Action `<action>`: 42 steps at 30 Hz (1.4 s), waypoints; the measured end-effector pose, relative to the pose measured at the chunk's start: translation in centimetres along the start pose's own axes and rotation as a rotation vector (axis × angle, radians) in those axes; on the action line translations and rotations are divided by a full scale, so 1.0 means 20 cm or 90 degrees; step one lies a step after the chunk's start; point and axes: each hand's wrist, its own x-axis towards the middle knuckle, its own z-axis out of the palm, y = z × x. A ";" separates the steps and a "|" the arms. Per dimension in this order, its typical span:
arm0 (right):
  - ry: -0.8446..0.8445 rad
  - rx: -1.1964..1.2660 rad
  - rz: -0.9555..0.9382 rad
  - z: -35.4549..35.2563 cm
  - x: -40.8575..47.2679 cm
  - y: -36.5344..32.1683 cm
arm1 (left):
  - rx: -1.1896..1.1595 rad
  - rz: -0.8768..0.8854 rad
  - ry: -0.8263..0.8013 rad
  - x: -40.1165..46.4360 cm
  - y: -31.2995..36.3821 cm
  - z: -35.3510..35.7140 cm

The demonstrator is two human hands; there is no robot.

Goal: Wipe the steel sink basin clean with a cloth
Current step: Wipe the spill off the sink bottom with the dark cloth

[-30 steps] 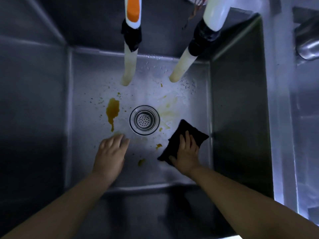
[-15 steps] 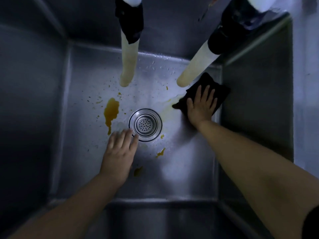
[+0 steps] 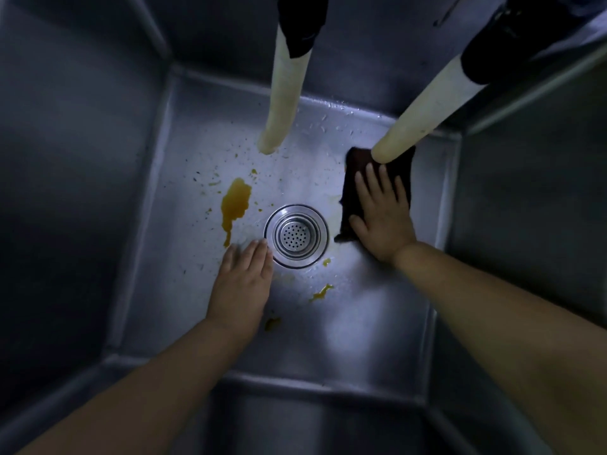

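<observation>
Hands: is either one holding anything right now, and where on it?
The right hand presses flat on the middle of the cloth, fingers spread, no closed grip. The left hand rests bare on the sink floor.

No legible text (anywhere here)

The sink (image 3: 184, 290) is showing dull grey-blue steel, shining pale white around the silver drain (image 3: 296, 235), whose strainer is showing a pattern of small dark holes. The cloth (image 3: 353, 178) is looking dark brown, almost black. An orange-yellow stain (image 3: 235, 205) is lying among small specks. Two hoses (image 3: 284, 103) are showing cream, with black collars.
</observation>
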 end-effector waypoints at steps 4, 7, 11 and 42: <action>-0.017 -0.010 -0.063 0.11 -0.29 -0.16 | 0.005 -0.010 -0.037 -0.01 0.01 -0.02; -0.021 0.001 -0.071 0.19 -0.51 -0.30 | 0.006 -0.009 -0.051 -0.01 0.00 -0.03; -0.019 0.018 -0.049 0.22 -0.57 -0.34 | 0.006 -0.015 -0.059 -0.01 0.00 -0.03; 0.061 -0.032 -0.304 0.04 0.06 -0.10 | -0.004 -0.015 -0.107 0.00 0.01 -0.07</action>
